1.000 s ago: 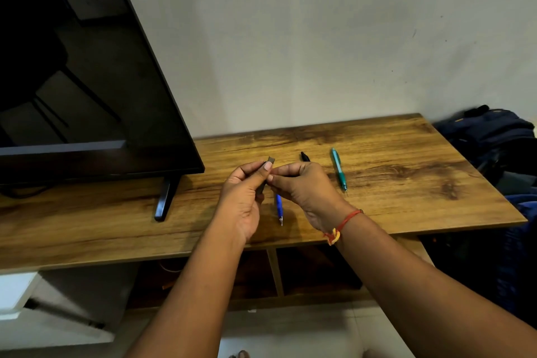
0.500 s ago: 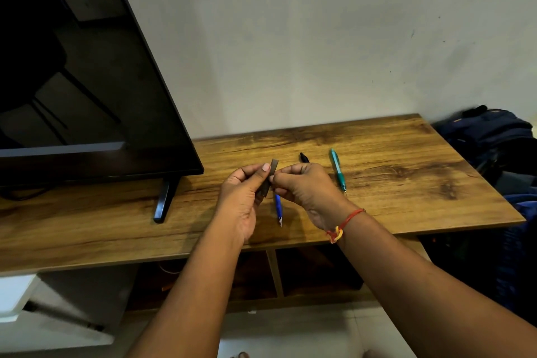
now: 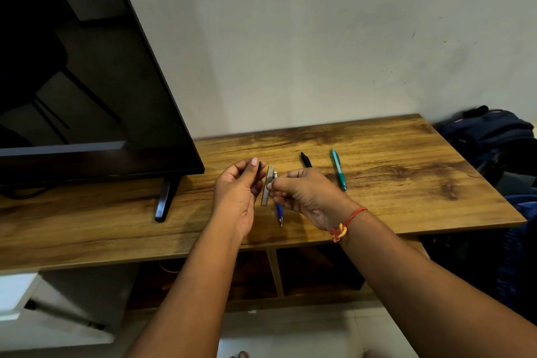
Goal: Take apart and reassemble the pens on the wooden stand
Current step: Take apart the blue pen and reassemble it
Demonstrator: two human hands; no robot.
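My right hand pinches the grey pen barrel at the fingertips, above the wooden stand. The barrel's long axis is near-upright, its top tilted slightly right. My left hand is curled just beside it; I cannot tell what it holds. The blue pen and teal pen lie tip toward me. Any writing is too small to read.

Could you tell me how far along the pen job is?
Done: nothing visibly finished. In hand: the right hand pinches a slim grey pen barrel, apparently pulled apart from a small dark piece in the left hand. Left: refitting it; the blue pen, black pen and teal pen lie on the wooden stand; whether already handled is unclear.
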